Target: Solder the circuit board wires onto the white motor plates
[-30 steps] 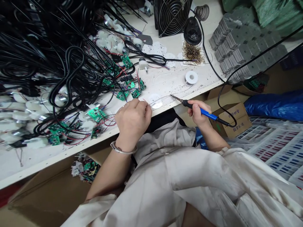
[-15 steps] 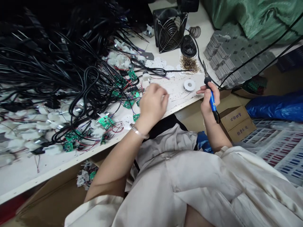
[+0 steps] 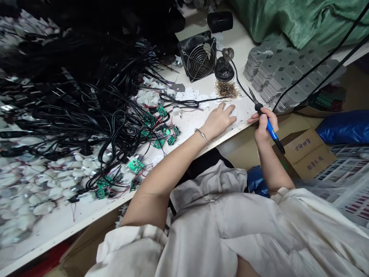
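Note:
My right hand (image 3: pixel 266 125) is wrapped round the blue handle of a soldering iron (image 3: pixel 271 129), whose tip points up and away over the table edge. My left hand (image 3: pixel 218 121) reaches across the white table with its fingers spread at a white spool of solder wire (image 3: pixel 231 111). The fingers partly cover the spool, and whether they press on it I cannot tell. Left of that hand lie green circuit boards (image 3: pixel 172 135) with thin wires and a small white motor part (image 3: pixel 177 111). A looped black power cord (image 3: pixel 184 103) stretches behind it.
A black fan (image 3: pixel 200 57) and an iron stand (image 3: pixel 225 69) with a coil are at the back, near brown solder debris (image 3: pixel 226 89). Stacked grey plates (image 3: pixel 276 77) stand right. Black cables (image 3: pixel 72 96) and white motor parts (image 3: pixel 52 184) heap left. A carton (image 3: pixel 309 152) sits below.
My left hand has moved right, from beside the circuit boards to the solder spool, and its fingers have spread. My right hand still holds the soldering iron. The view has shifted somewhat.

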`<state>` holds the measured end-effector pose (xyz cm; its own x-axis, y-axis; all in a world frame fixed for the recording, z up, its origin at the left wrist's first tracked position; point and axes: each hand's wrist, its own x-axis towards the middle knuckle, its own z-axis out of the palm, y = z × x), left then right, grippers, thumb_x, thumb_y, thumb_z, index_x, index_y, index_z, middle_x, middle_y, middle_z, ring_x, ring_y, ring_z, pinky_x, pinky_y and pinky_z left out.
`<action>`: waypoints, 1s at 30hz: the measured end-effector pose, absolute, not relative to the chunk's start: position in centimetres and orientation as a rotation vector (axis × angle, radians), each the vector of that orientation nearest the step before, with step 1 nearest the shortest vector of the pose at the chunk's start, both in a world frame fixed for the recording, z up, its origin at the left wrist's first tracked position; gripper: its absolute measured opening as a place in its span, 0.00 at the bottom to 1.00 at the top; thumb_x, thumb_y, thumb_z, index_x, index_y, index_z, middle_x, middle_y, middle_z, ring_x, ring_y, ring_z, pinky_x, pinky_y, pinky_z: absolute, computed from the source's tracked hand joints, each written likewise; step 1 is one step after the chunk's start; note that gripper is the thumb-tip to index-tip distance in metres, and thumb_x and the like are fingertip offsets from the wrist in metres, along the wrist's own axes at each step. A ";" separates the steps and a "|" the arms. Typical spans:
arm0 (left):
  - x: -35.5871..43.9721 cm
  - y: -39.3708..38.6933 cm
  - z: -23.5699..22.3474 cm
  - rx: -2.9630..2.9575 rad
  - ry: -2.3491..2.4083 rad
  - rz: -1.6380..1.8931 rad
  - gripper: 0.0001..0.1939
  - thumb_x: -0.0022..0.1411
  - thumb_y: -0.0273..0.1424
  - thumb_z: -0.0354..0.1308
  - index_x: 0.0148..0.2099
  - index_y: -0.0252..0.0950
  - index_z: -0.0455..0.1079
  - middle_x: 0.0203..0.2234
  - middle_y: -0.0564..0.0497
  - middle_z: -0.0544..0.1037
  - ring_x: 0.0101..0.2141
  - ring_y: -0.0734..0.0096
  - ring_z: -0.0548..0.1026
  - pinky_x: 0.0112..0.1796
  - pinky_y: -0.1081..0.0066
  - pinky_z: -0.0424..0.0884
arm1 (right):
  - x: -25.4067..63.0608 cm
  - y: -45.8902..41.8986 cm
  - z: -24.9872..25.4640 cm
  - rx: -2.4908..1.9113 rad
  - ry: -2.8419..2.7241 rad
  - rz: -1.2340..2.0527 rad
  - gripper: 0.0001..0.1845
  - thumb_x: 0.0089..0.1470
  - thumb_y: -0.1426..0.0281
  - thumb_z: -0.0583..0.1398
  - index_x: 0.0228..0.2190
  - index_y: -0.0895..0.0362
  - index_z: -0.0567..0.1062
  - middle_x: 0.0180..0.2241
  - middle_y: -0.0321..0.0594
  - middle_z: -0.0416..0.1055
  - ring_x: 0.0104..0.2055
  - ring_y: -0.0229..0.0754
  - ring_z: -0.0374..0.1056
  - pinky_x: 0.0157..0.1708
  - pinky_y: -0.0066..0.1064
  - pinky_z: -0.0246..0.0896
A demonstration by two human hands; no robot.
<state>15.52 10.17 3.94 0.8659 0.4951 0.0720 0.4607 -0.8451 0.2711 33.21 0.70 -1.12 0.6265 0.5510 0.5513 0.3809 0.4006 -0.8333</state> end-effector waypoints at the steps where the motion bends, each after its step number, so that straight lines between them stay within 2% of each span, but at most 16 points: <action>1: 15.3 10.4 4.2 2.812 0.691 0.180 0.16 0.71 0.28 0.48 0.47 0.38 0.79 0.63 0.40 0.67 0.61 0.43 0.64 0.49 0.51 0.71 | 33.3 1.1 -1.2 -1.201 -0.936 0.143 0.18 0.62 0.54 0.60 0.43 0.54 0.78 0.27 0.31 0.77 0.21 0.33 0.74 0.26 0.28 0.73; 5: 14.0 12.6 5.1 2.788 0.753 0.178 0.12 0.70 0.32 0.51 0.42 0.39 0.77 0.59 0.44 0.70 0.59 0.45 0.64 0.49 0.53 0.69 | 33.1 2.4 -1.8 -1.206 -0.855 0.215 0.22 0.60 0.49 0.60 0.42 0.54 0.77 0.24 0.29 0.74 0.20 0.32 0.72 0.23 0.25 0.71; 9: 11.8 18.2 5.1 2.647 1.062 0.413 0.06 0.66 0.32 0.55 0.40 0.39 0.74 0.57 0.45 0.71 0.60 0.49 0.62 0.55 0.51 0.64 | 32.8 2.9 -2.6 -1.192 -0.841 0.286 0.22 0.60 0.48 0.60 0.42 0.54 0.77 0.25 0.28 0.74 0.20 0.31 0.73 0.22 0.24 0.70; 12: 10.1 22.4 4.1 2.446 1.278 0.525 0.04 0.62 0.33 0.60 0.37 0.39 0.72 0.51 0.45 0.73 0.56 0.56 0.65 0.56 0.51 0.62 | 32.6 2.9 -2.9 -1.184 -0.846 0.284 0.22 0.60 0.49 0.59 0.43 0.53 0.76 0.25 0.28 0.75 0.20 0.31 0.73 0.22 0.23 0.70; 14: 9.7 23.7 3.6 2.344 1.396 0.551 0.06 0.60 0.35 0.62 0.33 0.40 0.70 0.47 0.46 0.74 0.53 0.59 0.65 0.55 0.52 0.62 | 32.5 2.7 -2.9 -1.203 -0.845 0.285 0.22 0.61 0.49 0.59 0.43 0.53 0.76 0.25 0.29 0.75 0.20 0.30 0.73 0.23 0.22 0.70; 17: 11.0 23.1 3.5 2.321 1.551 0.667 0.10 0.61 0.37 0.64 0.33 0.39 0.69 0.45 0.47 0.73 0.53 0.58 0.64 0.55 0.51 0.61 | 32.3 2.4 -2.8 -1.243 -0.888 0.282 0.21 0.61 0.50 0.59 0.42 0.54 0.77 0.25 0.30 0.77 0.21 0.30 0.74 0.25 0.23 0.71; 19: 13.2 22.0 3.7 2.305 1.539 0.695 0.07 0.64 0.36 0.62 0.36 0.39 0.70 0.43 0.47 0.74 0.52 0.56 0.67 0.54 0.53 0.62 | 32.1 2.2 -2.8 -1.252 -0.908 0.259 0.20 0.61 0.51 0.60 0.41 0.54 0.78 0.25 0.30 0.78 0.21 0.31 0.74 0.25 0.23 0.72; 22: 17.2 21.1 3.7 2.208 1.417 0.610 0.05 0.65 0.32 0.58 0.39 0.38 0.74 0.39 0.45 0.77 0.46 0.56 0.73 0.51 0.56 0.66 | 32.0 2.1 -3.1 -1.242 -0.881 0.212 0.19 0.62 0.53 0.59 0.42 0.54 0.78 0.25 0.30 0.78 0.20 0.32 0.74 0.24 0.23 0.71; 26: 20.3 21.6 2.6 2.140 1.389 0.540 0.03 0.61 0.29 0.60 0.37 0.36 0.75 0.35 0.44 0.78 0.43 0.56 0.74 0.52 0.56 0.68 | 32.3 2.0 -3.7 -1.243 -0.903 0.192 0.18 0.63 0.53 0.58 0.42 0.54 0.77 0.26 0.30 0.78 0.21 0.33 0.75 0.23 0.23 0.71; 30: 20.5 22.3 1.4 2.210 1.289 0.490 0.05 0.56 0.28 0.65 0.36 0.34 0.76 0.39 0.42 0.76 0.46 0.53 0.72 0.54 0.54 0.67 | 32.7 1.8 -3.8 -1.235 -0.937 0.205 0.18 0.63 0.54 0.58 0.43 0.54 0.78 0.27 0.31 0.79 0.20 0.33 0.75 0.23 0.23 0.71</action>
